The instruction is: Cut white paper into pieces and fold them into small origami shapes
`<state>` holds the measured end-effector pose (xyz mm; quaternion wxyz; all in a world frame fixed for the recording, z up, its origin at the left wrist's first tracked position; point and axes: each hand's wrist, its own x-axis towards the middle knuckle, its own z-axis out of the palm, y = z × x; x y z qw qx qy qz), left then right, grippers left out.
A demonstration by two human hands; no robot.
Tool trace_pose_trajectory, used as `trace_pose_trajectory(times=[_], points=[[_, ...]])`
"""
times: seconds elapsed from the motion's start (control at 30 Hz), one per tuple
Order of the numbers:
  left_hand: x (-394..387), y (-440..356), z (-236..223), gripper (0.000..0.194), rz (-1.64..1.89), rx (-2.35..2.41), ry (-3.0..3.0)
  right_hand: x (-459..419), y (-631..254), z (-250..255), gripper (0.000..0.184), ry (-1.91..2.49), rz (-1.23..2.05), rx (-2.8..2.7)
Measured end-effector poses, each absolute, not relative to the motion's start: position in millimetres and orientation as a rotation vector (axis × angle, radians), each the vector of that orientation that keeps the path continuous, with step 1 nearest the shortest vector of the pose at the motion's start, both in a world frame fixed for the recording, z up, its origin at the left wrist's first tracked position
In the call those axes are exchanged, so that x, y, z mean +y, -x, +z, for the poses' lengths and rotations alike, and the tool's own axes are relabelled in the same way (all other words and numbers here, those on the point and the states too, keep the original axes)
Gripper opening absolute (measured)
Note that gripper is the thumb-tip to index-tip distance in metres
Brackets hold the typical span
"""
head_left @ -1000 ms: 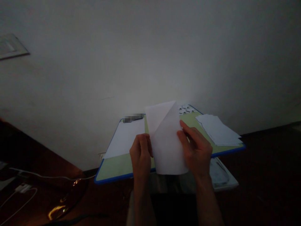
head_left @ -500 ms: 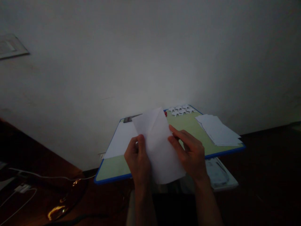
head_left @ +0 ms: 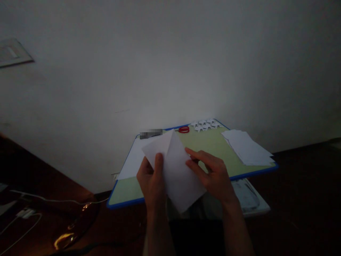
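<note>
A white sheet of paper (head_left: 179, 174) with a folded crease near its pointed top is held up over the near edge of the table. My left hand (head_left: 153, 181) grips its left side, thumb lying on the front and fingers behind. At the right edge, the index finger and thumb of my right hand (head_left: 213, 174) pinch the paper. Beyond the sheet, a pair of scissors with red handles (head_left: 183, 130) lies on the table, its blades partly hidden.
The small table (head_left: 125, 193) has a green top and blue rim, against a grey wall. Several small folded paper pieces (head_left: 205, 125) lie at the back. Loose white sheets (head_left: 247, 147) are stacked right; another sheet (head_left: 133, 160) lies left. Below is a pale tray (head_left: 249, 199).
Both hands and the paper have shifted slightly left, and the paper's top has come down a little. The scissors' red handles now show more fully.
</note>
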<state>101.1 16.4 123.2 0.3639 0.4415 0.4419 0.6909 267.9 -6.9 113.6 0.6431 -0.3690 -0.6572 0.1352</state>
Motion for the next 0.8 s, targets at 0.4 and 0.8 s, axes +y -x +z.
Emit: trace_pose_trajectory(times=[0.4, 0.8], points=[[7.0, -99.3, 119.4, 0.032, 1.482, 1.108, -1.498, -13.9, -252.1, 123.4, 0.051, 0.79, 0.713, -1.046], [3.4, -89.7, 122.2, 0.043, 1.484, 1.119, -1.711, -20.8, -255.0, 136.0, 0.009, 0.892, 0.497, -0.893]])
